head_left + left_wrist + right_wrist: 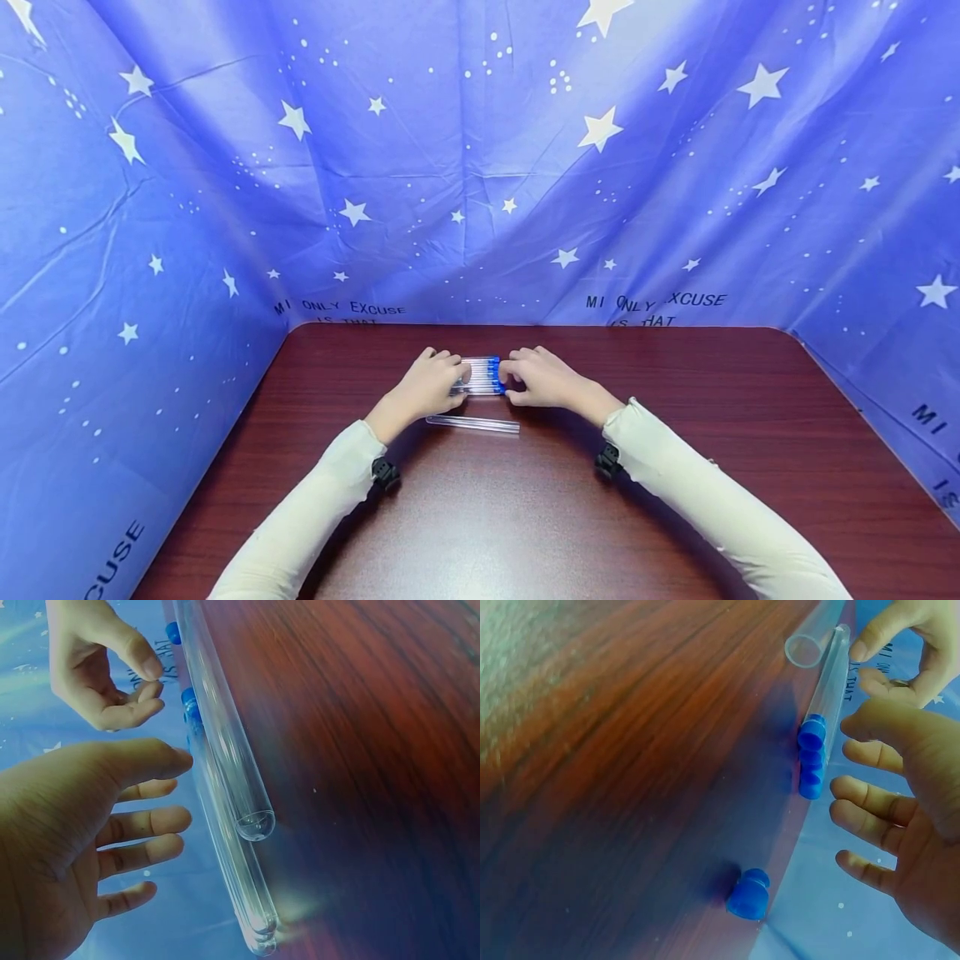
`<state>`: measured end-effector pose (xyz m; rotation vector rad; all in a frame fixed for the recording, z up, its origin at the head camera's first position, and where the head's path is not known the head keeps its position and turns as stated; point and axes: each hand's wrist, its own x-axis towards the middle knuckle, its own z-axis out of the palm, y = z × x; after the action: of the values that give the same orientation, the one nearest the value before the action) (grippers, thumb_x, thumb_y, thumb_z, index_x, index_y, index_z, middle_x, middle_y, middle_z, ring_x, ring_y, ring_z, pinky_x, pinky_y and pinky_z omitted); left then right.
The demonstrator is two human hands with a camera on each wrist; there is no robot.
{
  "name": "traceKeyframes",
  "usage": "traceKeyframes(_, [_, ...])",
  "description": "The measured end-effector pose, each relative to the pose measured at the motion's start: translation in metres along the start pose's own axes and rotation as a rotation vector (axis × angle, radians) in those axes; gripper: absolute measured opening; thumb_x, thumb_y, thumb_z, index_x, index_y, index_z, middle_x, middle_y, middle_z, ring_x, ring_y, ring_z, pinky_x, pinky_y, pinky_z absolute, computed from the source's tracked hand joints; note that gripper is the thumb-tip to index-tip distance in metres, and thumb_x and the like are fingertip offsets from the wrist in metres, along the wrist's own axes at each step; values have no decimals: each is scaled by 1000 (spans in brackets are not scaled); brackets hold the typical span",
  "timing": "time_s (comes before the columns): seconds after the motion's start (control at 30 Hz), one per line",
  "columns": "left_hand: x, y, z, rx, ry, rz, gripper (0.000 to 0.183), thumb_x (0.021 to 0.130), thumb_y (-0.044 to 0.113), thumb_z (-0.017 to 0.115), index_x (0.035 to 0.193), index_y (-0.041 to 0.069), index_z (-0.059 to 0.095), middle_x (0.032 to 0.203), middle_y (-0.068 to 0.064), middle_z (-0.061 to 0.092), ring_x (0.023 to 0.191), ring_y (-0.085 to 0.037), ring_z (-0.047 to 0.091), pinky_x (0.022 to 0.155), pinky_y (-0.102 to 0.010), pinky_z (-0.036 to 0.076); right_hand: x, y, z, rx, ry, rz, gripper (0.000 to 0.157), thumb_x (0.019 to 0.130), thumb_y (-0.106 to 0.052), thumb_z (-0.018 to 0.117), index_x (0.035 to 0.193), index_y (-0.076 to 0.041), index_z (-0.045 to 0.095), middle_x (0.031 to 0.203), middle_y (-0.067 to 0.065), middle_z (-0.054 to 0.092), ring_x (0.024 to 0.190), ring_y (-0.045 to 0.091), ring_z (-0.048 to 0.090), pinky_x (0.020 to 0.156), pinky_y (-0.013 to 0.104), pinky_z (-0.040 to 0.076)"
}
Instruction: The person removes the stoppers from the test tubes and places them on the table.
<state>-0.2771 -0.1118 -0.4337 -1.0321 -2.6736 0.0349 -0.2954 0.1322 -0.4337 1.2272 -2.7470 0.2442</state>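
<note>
From the left, a pale sleeve with a black wrist device leads to the person's left hand. It is released, thumb and fingers apart, over the rounded ends of a row of clear test tubes; whether it touches them, I cannot tell.

The row lies flat in the far part of the table, between the two hands, tubes side by side and packed too tightly for a sure count. Blue stoppers close their right ends; at least three show from the right wrist. One open test tube lies just nearer the person, roughly parallel, its mouth to the right.

Next comes the right hand, also released, fingers loosely bent beside the stoppers. To the right of the row, one loose blue stopper rests on the table, seen from the right wrist. A second black wrist device and second pale sleeve follow.

The one table is dark reddish-brown with wood grain, rounded far corners and a bright glare in front. Blue-violet fabric surrounds it, printed with white stars, dots and black lettering, including "ONLY EXCUSE".
</note>
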Motion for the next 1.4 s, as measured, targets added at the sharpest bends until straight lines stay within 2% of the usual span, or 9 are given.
traceKeyframes(0.33, [1,2,2,-26,-39,-26,20,84,31,80,92,18,67,97,1,70,96,-21,65,86,-40,46,5,-5,2,-18,-62,24,14,85,-26,76,92,-17,67,82,-5,55,80,14,52,78,37,42])
traceKeyframes(0.7, [1,2,9,-17,-88,-32,21,85,32,79,97,17,69,104,-2,72,99,-22,67,86,-42,46,7,-6,6,-55,-73,22,15,85,-26,76,88,-18,65,80,-5,52,80,14,52,75,36,40])
traceKeyframes(1.03, [1,3,9,-16,-88,-21,19,85,34,79,91,20,67,98,1,71,97,-20,67,82,-39,44,5,-9,6,-84,-62,-5,17,82,-26,77,80,-19,62,78,-6,53,79,16,55,74,35,41])
traceKeyframes(1.4, [2,6,11,-48,-106,-5,19,85,31,80,88,18,65,93,2,68,94,-19,67,81,-39,45,5,-13,7,-70,-86,7,17,81,-27,78,80,-18,63,78,-5,54,79,17,55,74,35,39])
